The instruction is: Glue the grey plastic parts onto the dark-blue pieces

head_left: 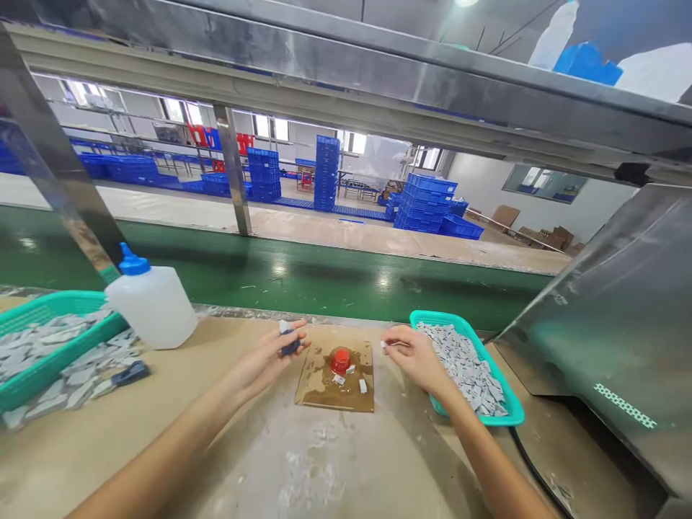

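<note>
My left hand (264,359) is closed around a small dark blue piece (292,347), with a whitish part (284,327) showing above the fingers. Whether the two are joined I cannot tell. Pinched between thumb and fingertips of my right hand (419,358) is a small white piece (383,344). Between the hands lies a wet brown square board (313,395). On it stands a round red cup-like thing (340,360), and small white pieces (362,386) lie loose around it.
A green basket (511,412) of small white-grey pieces is at right, beside a metal housing (610,339). At left are another green basket (54,359), loose grey pieces (81,378) and a white bottle with blue cap (154,306). A green belt (324,277) runs behind, under a metal shelf.
</note>
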Demonstrator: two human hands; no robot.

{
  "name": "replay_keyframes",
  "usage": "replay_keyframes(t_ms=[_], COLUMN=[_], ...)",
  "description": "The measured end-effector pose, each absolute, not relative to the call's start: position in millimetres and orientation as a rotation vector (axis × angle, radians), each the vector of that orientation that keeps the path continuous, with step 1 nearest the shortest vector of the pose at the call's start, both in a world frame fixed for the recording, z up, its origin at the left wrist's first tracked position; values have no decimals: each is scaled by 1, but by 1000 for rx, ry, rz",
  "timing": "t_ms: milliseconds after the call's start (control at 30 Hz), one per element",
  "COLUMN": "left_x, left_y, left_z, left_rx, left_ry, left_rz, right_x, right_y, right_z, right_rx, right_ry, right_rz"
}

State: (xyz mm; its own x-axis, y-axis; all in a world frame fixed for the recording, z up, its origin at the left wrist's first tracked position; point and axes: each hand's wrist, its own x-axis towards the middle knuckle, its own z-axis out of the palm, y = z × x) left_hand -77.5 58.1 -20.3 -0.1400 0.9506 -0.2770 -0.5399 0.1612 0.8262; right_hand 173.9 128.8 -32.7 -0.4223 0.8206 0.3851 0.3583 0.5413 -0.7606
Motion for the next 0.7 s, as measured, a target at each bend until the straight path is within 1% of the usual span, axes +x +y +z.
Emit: replay_keyframes(t_ms=[100,200,300,467,700], left_x=[-72,-70,-75,-85,-83], left_y=[74,88,95,99,99], left_z=[-26,-33,-45,-63,-65], left_rx=[539,612,686,692,758], left_ry=[1012,976,972,1013,1078], left_rz=[1394,1401,1364,1368,1350], right_x=[145,129,123,123,126], right_y=[126,124,121,119,119], right_z=[-30,-29,-31,-36,-46], right_rx=[-891,-948,-991,-872,-802], right_ry=[-2270,-2399,-2403,-2423,-2403], right_rz=[661,547,478,334,243])
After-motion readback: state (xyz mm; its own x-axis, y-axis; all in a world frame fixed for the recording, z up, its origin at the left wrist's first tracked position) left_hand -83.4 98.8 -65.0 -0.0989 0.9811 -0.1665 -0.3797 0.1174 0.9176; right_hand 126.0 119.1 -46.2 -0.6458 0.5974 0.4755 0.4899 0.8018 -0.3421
